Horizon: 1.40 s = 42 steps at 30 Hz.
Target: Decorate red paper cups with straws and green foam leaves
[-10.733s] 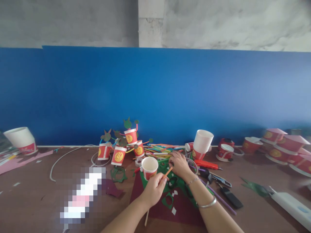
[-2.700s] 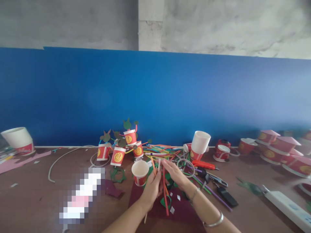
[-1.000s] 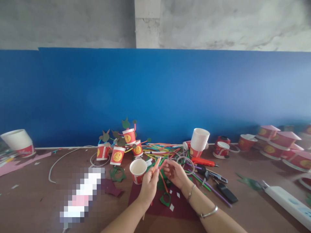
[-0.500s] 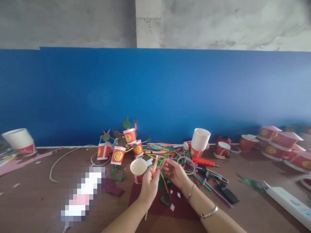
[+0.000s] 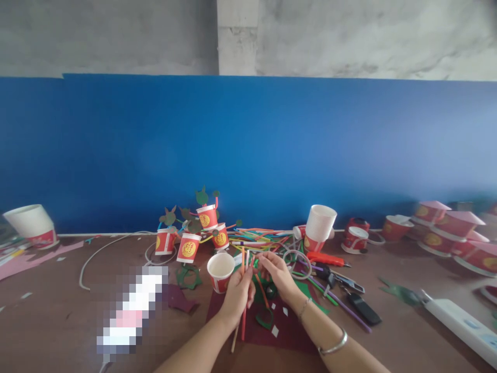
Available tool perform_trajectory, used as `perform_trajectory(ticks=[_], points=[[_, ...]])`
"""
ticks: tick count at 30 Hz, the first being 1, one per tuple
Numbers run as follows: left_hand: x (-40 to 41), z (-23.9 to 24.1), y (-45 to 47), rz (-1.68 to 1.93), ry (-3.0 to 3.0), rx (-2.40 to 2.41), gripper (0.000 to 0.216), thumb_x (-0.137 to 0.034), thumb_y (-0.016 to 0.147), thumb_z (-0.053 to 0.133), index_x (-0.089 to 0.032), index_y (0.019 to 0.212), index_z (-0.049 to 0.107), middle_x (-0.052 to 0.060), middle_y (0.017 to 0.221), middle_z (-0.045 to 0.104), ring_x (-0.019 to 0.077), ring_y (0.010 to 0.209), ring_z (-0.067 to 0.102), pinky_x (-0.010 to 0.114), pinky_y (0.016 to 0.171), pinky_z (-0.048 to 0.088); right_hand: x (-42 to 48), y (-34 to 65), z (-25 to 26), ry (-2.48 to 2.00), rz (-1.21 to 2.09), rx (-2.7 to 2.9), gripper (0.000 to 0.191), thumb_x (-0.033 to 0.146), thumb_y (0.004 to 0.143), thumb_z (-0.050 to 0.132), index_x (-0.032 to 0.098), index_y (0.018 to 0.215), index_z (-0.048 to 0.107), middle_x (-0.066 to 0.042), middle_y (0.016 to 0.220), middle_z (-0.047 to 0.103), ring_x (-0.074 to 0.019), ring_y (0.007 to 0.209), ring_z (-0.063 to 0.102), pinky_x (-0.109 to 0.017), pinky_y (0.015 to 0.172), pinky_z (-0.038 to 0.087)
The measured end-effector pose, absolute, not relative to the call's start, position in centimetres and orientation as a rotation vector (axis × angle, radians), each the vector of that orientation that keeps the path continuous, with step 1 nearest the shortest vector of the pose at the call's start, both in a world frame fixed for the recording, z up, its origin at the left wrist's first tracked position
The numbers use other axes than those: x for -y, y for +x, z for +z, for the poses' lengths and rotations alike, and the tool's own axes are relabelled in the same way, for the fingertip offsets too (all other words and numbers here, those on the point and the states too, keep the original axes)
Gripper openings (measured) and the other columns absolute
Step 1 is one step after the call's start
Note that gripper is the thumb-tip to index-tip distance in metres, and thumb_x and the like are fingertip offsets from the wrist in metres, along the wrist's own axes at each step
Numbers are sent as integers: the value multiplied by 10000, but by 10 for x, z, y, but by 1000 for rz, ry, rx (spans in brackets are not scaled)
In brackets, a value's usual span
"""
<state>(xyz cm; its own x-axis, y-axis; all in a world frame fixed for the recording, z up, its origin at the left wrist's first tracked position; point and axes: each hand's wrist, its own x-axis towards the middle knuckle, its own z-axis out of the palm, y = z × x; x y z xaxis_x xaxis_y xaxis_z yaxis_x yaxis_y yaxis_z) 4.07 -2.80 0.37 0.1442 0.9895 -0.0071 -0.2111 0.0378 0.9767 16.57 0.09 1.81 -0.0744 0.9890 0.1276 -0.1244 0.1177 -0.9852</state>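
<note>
Straws [image 5: 243, 258] are hovering over the middle of the desk [image 5: 46, 331], well short of its far edge, where red cups [image 5: 188, 248] are wearing round yellow emblems too blurred to read. The left hand [image 5: 237, 295] is gripping them with curled fingers; the right hand [image 5: 276, 272] is nearly closing thumb and forefinger beside a red tip, though whether pinching it I cannot tell. They are looking slim, in orange, white and red.

Bare forearms [image 5: 198, 339], thin chain bracelet [image 5: 304, 309] and broad silver bangle [image 5: 337, 347] on the right one.
</note>
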Motion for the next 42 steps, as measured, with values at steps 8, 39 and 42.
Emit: perform_trajectory(ticks=[8, 39, 42], points=[[28, 5, 41, 1162, 1081, -957, 508, -689, 710, 529, -187, 760, 464, -128, 341, 341, 32, 250, 242, 155, 269, 164, 0, 167, 20, -975, 1156, 1304, 328, 420, 722, 680, 160, 919, 650, 13, 559, 606, -90, 450, 456, -203, 412, 312], [28, 8, 39, 1158, 1162, -951, 411, -564, 717, 594, -170, 684, 483, -29, 468, 568, 32, 266, 325, 176, 301, 153, 3, 161, 18, -956, 1077, 1287, 293, 376, 742, 666, 183, 575, 523, 63, 463, 409, -72, 430, 330, -206, 412, 243], [30, 11, 39, 1152, 1182, -977, 393, -558, 712, 594, -180, 709, 489, -47, 452, 541, 45, 259, 316, 186, 291, 165, 2, 158, 17, -937, 1311, 1058, 257, 278, 687, 681, 175, 547, 492, 90, 430, 371, -37, 379, 258, -179, 366, 165]])
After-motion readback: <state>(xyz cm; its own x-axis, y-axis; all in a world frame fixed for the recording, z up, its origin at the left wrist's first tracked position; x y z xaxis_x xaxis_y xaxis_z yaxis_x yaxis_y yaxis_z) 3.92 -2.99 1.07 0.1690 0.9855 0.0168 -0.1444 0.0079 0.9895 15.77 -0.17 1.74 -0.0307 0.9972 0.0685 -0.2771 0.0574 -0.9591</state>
